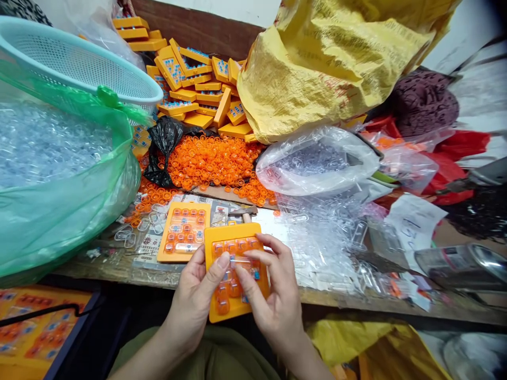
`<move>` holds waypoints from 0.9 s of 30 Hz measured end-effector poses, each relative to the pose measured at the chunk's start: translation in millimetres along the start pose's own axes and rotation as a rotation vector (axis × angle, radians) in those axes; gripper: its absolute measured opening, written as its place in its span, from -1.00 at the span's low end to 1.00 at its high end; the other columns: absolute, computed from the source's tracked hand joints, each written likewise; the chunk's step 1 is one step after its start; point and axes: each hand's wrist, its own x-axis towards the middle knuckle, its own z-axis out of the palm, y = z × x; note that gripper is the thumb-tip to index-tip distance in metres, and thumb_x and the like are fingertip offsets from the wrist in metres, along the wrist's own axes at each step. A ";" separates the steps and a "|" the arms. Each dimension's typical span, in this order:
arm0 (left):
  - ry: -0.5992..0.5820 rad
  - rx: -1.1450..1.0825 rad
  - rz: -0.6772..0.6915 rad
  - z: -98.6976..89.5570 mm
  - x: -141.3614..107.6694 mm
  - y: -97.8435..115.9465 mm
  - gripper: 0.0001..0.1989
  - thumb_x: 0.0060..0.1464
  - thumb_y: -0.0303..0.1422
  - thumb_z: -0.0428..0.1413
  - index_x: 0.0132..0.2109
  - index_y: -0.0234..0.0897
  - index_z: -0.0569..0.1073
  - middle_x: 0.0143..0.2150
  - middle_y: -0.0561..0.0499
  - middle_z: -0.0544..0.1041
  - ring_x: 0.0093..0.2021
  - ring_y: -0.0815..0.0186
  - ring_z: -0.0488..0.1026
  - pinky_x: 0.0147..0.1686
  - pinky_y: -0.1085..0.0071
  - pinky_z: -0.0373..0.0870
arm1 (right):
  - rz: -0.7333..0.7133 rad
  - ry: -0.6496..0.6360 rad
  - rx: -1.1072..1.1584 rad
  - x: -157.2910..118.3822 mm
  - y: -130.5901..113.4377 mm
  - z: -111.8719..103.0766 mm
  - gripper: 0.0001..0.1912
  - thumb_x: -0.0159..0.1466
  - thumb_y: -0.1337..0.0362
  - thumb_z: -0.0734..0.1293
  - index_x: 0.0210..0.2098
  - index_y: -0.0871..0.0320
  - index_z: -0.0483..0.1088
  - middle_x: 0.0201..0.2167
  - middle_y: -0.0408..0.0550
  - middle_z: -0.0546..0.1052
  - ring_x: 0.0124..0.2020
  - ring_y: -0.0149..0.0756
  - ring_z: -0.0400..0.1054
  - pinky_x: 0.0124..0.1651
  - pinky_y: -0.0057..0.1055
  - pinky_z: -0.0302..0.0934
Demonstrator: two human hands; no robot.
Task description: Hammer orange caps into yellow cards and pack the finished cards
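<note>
My left hand (194,295) grips the left edge of an orange plastic panel (234,232), thumb laid over its front. Rows of clear orange round caps and blue bits show on this panel, partly hidden by my fingers. Bent over the panel's face, my right hand (280,287) has its thumb and fingertips at a clear oblong plastic cap (240,259); the exact contact is partly covered. A second orange panel (207,212), filled with similar caps, lies on the bench just behind and left of the held one.
Orange caps (214,158) are heaped behind, below stacked orange panels (198,120). Left stand a green bag (79,216) of clear pieces and a blue basket (146,89). Clear caps (328,237), a white bag (277,182), a hammer (244,212) and a can (455,264) are also here.
</note>
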 end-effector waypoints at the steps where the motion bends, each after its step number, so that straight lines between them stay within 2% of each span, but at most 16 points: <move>1: 0.009 0.011 0.010 -0.3 0.3 0.2 -0.47 0.10 -0.35 0.17 0.20 -0.20 0.23 0.05 -0.14 0.50 -0.02 0.16 0.50 -0.01 0.23 0.45 | 0.040 0.075 0.081 -2.5 0.6 4.6 -0.76 0.23 0.37 0.31 -0.11 0.02 0.29 0.02 -0.01 0.24 0.12 -0.18 0.16 0.14 -0.16 0.11; 2: 0.015 0.023 0.015 -0.5 0.3 0.5 -0.47 0.09 -0.35 0.17 0.19 -0.21 0.24 0.05 -0.14 0.50 -0.02 0.15 0.50 -0.01 0.23 0.45 | 0.097 0.133 0.170 -4.3 0.8 8.3 -0.71 0.21 0.36 0.34 -0.09 0.00 0.28 0.03 -0.02 0.25 0.12 -0.19 0.18 0.14 -0.17 0.12; 4: 0.023 0.051 0.016 -0.8 -0.1 1.3 -0.48 0.07 -0.34 0.19 0.17 -0.24 0.26 0.04 -0.15 0.51 -0.02 0.13 0.50 -0.02 0.23 0.46 | 0.259 0.164 0.376 -4.8 0.1 11.6 -0.60 0.18 0.31 0.38 -0.02 -0.05 0.23 0.07 -0.04 0.26 0.09 -0.21 0.25 0.11 -0.19 0.19; 8: 0.030 0.115 0.027 0.0 -2.0 2.3 -0.47 0.02 -0.32 0.23 0.13 -0.29 0.30 0.00 -0.16 0.54 -0.03 0.09 0.51 -0.03 0.20 0.46 | 0.599 0.027 0.825 4.1 -5.7 7.7 -0.38 0.15 0.19 0.41 0.14 -0.03 0.13 0.12 0.01 0.36 0.09 -0.15 0.32 0.10 -0.19 0.25; 12: 0.041 0.112 0.016 0.8 -3.0 2.1 -0.46 0.02 -0.29 0.23 0.14 -0.28 0.31 0.01 -0.16 0.53 -0.05 0.09 0.51 -0.02 0.20 0.45 | 0.750 -0.043 1.051 13.6 -12.6 5.1 -0.18 0.08 0.23 0.46 0.25 0.04 0.06 0.03 0.01 0.48 0.11 -0.08 0.33 0.17 -0.08 0.18; 15: 0.046 0.121 0.025 1.2 -2.9 2.0 -0.45 0.01 -0.27 0.23 0.14 -0.28 0.31 0.04 -0.17 0.51 -0.05 0.09 0.52 -0.03 0.22 0.46 | 0.788 -0.031 1.071 14.2 -13.2 6.1 -0.12 0.05 0.27 0.48 0.27 0.01 0.02 0.01 -0.04 0.51 0.04 -0.11 0.39 0.14 -0.09 0.22; 17: 0.049 0.143 0.023 1.9 -2.7 1.8 -0.44 -0.02 -0.28 0.25 0.13 -0.28 0.32 0.03 -0.17 0.52 -0.04 0.09 0.51 -0.06 0.24 0.48 | 0.775 -0.027 1.039 11.5 -10.7 7.1 -0.21 0.06 0.26 0.48 0.22 0.03 0.11 -0.02 -0.04 0.53 -0.01 -0.13 0.43 0.08 -0.14 0.28; 22: 0.073 0.185 0.042 1.7 -2.0 -1.4 -0.46 -0.08 -0.31 0.29 0.07 -0.30 0.38 -0.03 -0.16 0.56 -0.06 0.08 0.52 -0.10 0.27 0.50 | 0.631 0.054 0.814 2.1 -3.7 12.9 -0.55 0.11 0.23 0.45 -0.02 0.09 0.32 -0.15 -0.09 0.57 -0.16 -0.26 0.47 -0.09 -0.36 0.36; 25: 0.073 0.177 0.043 1.0 -1.0 -4.4 -0.47 -0.10 -0.32 0.30 0.05 -0.30 0.40 -0.05 -0.15 0.57 -0.08 0.08 0.53 -0.11 0.27 0.50 | 0.619 0.056 0.747 1.5 -2.6 16.8 -0.59 0.13 0.20 0.44 -0.05 0.09 0.32 -0.18 -0.09 0.57 -0.19 -0.29 0.47 -0.12 -0.38 0.37; 27: 0.075 0.139 0.025 2.5 -0.5 -4.9 -0.47 -0.08 -0.32 0.29 0.07 -0.30 0.39 -0.06 -0.15 0.57 -0.09 0.09 0.54 -0.10 0.26 0.50 | 0.642 0.007 0.744 3.9 -1.3 14.3 -0.55 0.13 0.16 0.43 -0.02 0.09 0.30 -0.15 -0.06 0.56 -0.16 -0.24 0.47 -0.10 -0.33 0.37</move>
